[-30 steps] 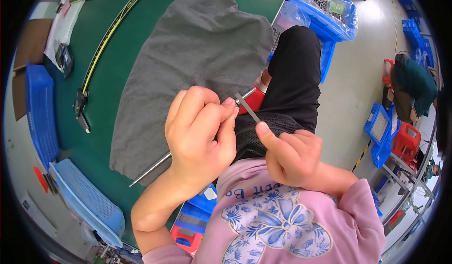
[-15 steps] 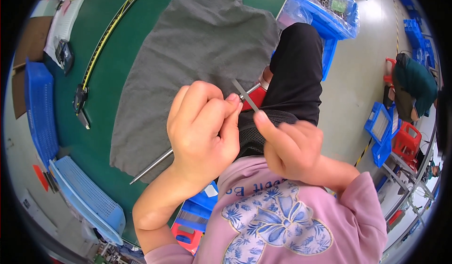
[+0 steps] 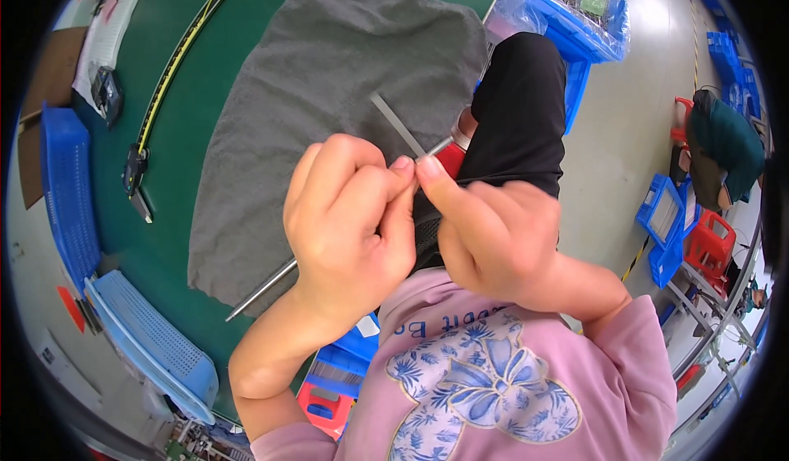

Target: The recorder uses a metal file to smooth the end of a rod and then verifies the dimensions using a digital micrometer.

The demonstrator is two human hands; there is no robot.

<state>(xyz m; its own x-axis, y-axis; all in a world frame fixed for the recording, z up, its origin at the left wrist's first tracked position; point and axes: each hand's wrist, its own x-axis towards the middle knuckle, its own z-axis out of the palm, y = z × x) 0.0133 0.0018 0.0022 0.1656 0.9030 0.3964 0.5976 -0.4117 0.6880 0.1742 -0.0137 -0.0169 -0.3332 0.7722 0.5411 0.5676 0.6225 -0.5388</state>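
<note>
At the table's (image 3: 189,206) far left edge a blue slatted plastic tray (image 3: 66,190) stands on end, and a second blue tray (image 3: 152,342) lies flat at the near left corner. Further in on the green surface lie a small black device (image 3: 107,93) and a long caliper (image 3: 168,75) with a yellow scale, stretched along the table toward its far edge. A grey cloth (image 3: 329,108) covers the middle of the table and reaches its right edge. A long thin metal rod (image 3: 261,290) pokes out from beneath the left hand (image 3: 349,218) and rests across the cloth's near edge.

The left hand is curled narrow, its thumb and forefinger pinched together on the rod near its upper end. Right beside it, touching at the fingertips, the right hand (image 3: 493,235) is also closed narrow and pinches a flat grey metal strip (image 3: 397,124), which slants up and away over the cloth. Both hands hover above the table's right edge, over a black trouser leg (image 3: 518,108). A short shiny piece of the rod (image 3: 440,145) shows just past the fingertips.

To the right, off the table, stands a blue bin (image 3: 575,1) lined with clear plastic and full of metal parts. On the floor (image 3: 625,124) at the far right are more blue crates (image 3: 670,218), a red crate (image 3: 711,243), and another person (image 3: 723,145) in dark green.
</note>
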